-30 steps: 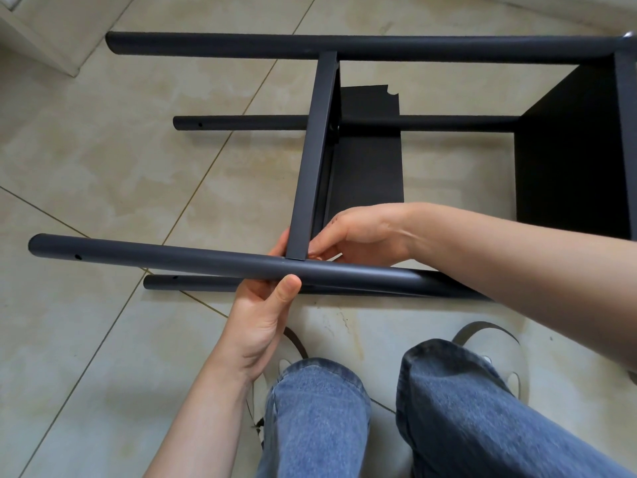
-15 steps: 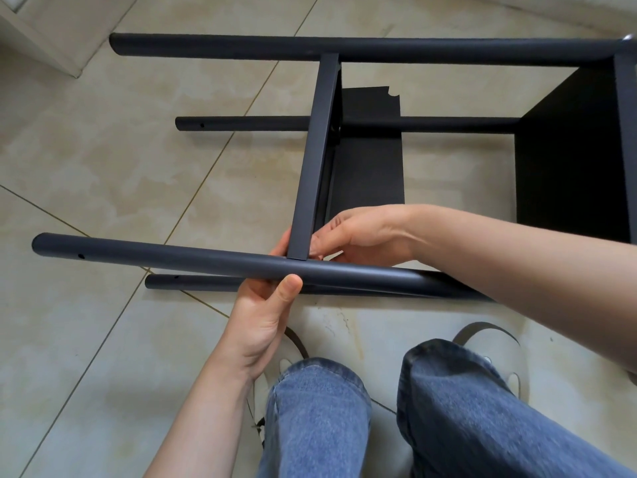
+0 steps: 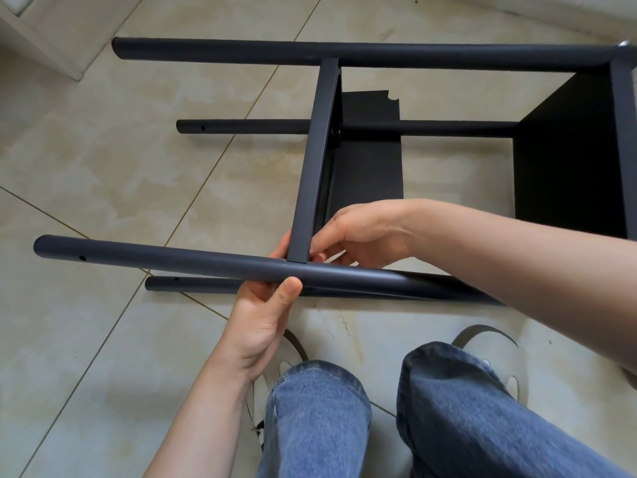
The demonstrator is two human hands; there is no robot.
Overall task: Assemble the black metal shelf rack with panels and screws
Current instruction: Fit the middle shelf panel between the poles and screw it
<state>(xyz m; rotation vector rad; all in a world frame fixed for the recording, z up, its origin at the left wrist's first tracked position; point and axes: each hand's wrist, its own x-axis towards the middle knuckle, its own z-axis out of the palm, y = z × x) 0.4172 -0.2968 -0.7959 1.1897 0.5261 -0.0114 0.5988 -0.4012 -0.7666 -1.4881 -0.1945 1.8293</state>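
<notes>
Gripping the near tube (image 3: 172, 262), the left hand (image 3: 265, 315) steadies it; a screw, unseen, is seemingly pinched by the right hand (image 3: 358, 232) at the panel (image 3: 310, 167) joint; misalignment or a drop is risked.

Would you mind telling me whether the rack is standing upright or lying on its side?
Lying on its side: the rack's tubes run level along the floor, and its panels stand on edge.

Person's body: bare forearms without sleeves; left hand (image 3: 265, 320) and right hand (image 3: 358, 232) ungloved; blue denim jeans (image 3: 379, 419); pale shoes (image 3: 496, 350) with dark straps.
</notes>
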